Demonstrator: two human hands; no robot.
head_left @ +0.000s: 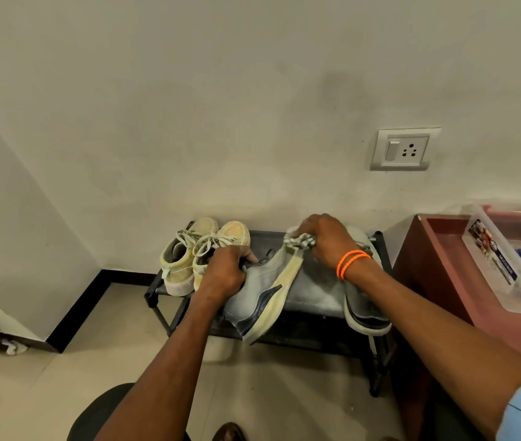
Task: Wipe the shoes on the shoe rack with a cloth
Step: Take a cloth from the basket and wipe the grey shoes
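Centre of the frame, the left hand (224, 272) is clamped around the collar of a grey-blue sneaker (260, 291), lifted and tipped on its side above the shoe rack (313, 291), pale sole facing right. The right hand (326, 240) has its fingers curled round a bunched striped cloth (299, 241) and presses it against the toe end of that sneaker. The risk here looks to be the grip: the shoe hangs from one hand at its opening, so a hard rub at the far toe could twist it loose and drop it onto the rack or floor. Just left sit the beige lace-up sneakers (195, 253), touching each other and close to the left knuckles; a swing of the held shoe could knock them off the rack's edge. The matching grey sneaker (362, 297) lies at the rack's right end under the right wrist, overhanging the front edge, so a dropped forearm might nudge it off.
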